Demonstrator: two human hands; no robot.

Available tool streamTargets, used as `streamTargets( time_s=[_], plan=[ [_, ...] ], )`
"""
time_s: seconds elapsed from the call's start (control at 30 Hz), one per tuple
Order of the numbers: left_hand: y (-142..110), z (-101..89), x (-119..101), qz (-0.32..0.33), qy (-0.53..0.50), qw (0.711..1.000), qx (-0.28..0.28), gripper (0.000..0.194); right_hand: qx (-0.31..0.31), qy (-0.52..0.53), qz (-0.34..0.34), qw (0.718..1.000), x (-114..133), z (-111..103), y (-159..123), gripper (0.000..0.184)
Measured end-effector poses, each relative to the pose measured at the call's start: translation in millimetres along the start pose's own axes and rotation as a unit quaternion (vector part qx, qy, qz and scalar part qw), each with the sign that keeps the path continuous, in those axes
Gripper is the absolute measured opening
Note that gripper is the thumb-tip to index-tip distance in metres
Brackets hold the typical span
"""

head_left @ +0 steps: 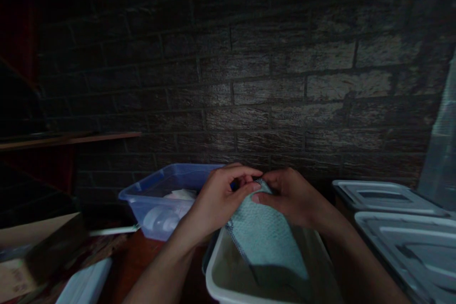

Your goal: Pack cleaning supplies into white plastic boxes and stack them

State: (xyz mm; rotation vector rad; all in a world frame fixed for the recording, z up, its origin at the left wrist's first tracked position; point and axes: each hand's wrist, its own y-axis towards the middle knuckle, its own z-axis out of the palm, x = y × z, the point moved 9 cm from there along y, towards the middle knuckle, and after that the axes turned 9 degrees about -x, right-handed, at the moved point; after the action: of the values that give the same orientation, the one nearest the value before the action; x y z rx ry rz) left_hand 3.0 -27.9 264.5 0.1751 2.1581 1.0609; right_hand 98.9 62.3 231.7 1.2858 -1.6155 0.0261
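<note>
A light teal cloth (pixel 267 237) with a dark checked edge hangs down from both hands into a white plastic bin (pixel 213 280). My left hand (pixel 228 194) pinches the cloth's upper edge between thumb and fingers. Close beside it, my right hand (pixel 290 194) grips the same edge, its thumb lying on the cloth's front. The fingertips of the two hands nearly meet at the top. Part of the bin's inside is hidden behind the cloth and my right forearm.
Left of the bin stands a translucent blue tub (pixel 160 204) holding pale items. Two grey-lidded containers (pixel 388 197) sit at the right. An open cardboard box (pixel 46 247) is at the far left, below a wooden shelf (pixel 71 140). A dark brick wall (pixel 249 90) rises behind.
</note>
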Motion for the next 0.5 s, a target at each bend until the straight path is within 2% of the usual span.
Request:
streamTargets(
  time_s=[0.17, 0.27, 0.4, 0.5],
  plan=[
    [3.9, -15.3, -3.4, 0.006, 0.025, 1.000, 0.001, 0.022, -0.012, -0.003, 0.006, 1.000, -0.4, -4.5, 0.4, 0.025],
    [4.9, -14.2, -1.0, 0.002, 0.015, 1.000, 0.020, 0.016, -0.001, -0.010, -0.007, 1.000, 3.1, -3.8, -0.5, 0.031],
    [4.0, -2.6, 11.6, -0.057, -0.061, 0.995, 0.063, 0.019, 0.013, -0.029, -0.043, 0.999, 11.3, -2.6, -2.1, 0.035],
    [5.5, -7.7, 16.3, -0.082, -0.098, 0.991, 0.028, 0.024, 0.004, -0.022, -0.043, 0.999, 12.3, -4.6, -2.6, 0.033]
  ],
)
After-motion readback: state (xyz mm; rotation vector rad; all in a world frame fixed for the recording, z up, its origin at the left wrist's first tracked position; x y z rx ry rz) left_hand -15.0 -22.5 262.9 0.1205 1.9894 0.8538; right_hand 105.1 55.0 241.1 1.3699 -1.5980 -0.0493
